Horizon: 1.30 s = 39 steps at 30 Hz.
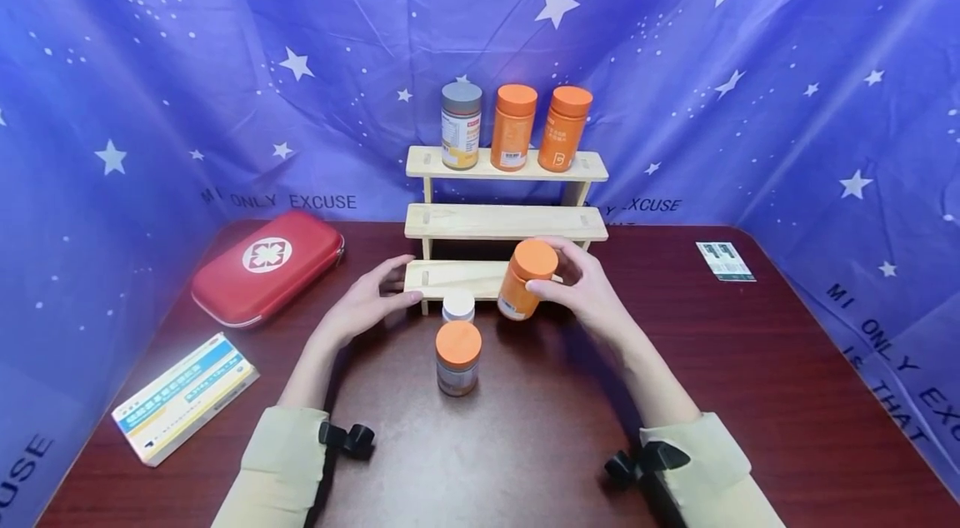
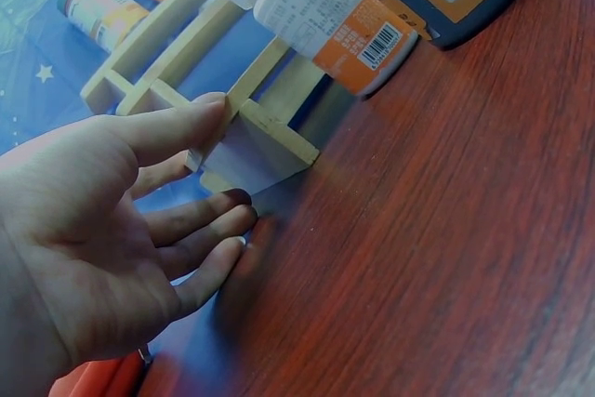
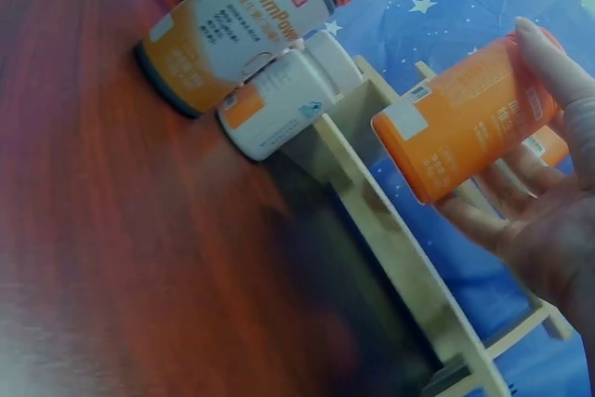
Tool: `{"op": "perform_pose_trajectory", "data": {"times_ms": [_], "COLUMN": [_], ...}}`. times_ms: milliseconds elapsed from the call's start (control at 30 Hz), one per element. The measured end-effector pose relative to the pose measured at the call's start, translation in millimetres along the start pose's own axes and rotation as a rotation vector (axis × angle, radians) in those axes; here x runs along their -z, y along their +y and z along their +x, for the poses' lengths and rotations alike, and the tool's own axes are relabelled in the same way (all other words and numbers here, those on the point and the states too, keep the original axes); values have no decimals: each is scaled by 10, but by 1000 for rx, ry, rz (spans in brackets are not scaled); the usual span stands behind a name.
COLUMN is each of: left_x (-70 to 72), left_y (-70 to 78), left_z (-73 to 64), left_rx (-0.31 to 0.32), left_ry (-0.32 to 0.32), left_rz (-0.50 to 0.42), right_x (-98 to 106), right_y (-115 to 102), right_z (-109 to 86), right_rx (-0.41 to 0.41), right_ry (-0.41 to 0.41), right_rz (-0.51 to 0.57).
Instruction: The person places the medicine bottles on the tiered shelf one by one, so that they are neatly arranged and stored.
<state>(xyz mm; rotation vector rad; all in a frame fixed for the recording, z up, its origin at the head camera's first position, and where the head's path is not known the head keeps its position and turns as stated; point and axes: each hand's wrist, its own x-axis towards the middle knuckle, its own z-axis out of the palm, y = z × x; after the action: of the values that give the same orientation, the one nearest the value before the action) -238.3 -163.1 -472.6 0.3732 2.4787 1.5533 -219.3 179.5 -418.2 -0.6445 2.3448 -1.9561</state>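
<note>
An orange bottle [image 1: 517,286] with an orange cap is in my right hand [image 1: 588,286], tilted, just in front of the lowest step; thumb and fingers grip its sides. My left hand [image 1: 367,299] holds the left end of a three-step wooden display rack [image 1: 504,221], thumb at the front edge and index finger behind. The other left fingers stay loose in the left wrist view. Before the rack stands a small white bottle [image 2: 335,25], partly hidden in the head view by a grey bottle with an orange cap [image 1: 457,360].
On the top step stand a grey-capped bottle [image 1: 461,128] and two orange bottles [image 1: 513,128]. A red first-aid case [image 1: 273,266] and a white-and-blue medicine box [image 1: 185,397] lie at left. A printed card [image 1: 725,261] lies far right. A blue starry curtain [image 1: 360,53] surrounds the table.
</note>
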Motion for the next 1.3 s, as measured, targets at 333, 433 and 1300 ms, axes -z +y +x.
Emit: {"op": "perform_pose_trajectory", "data": {"times_ms": [333,433,1300], "left_x": [-3,7,-5], "left_y": [8,-7,-15], "left_z": [4,4,-11], "left_rx": [9,6,14], "left_ry": [-5,1,-1], "left_rz": [-13,-16,-16], "right_x": [2,-16,-323], "right_y": [-227,-300,-552], "right_z": [281,375,1217], "right_rx": [23,24,15], "right_ry": [-23,-44,-34], "right_rz": [-53,-59,6]}}
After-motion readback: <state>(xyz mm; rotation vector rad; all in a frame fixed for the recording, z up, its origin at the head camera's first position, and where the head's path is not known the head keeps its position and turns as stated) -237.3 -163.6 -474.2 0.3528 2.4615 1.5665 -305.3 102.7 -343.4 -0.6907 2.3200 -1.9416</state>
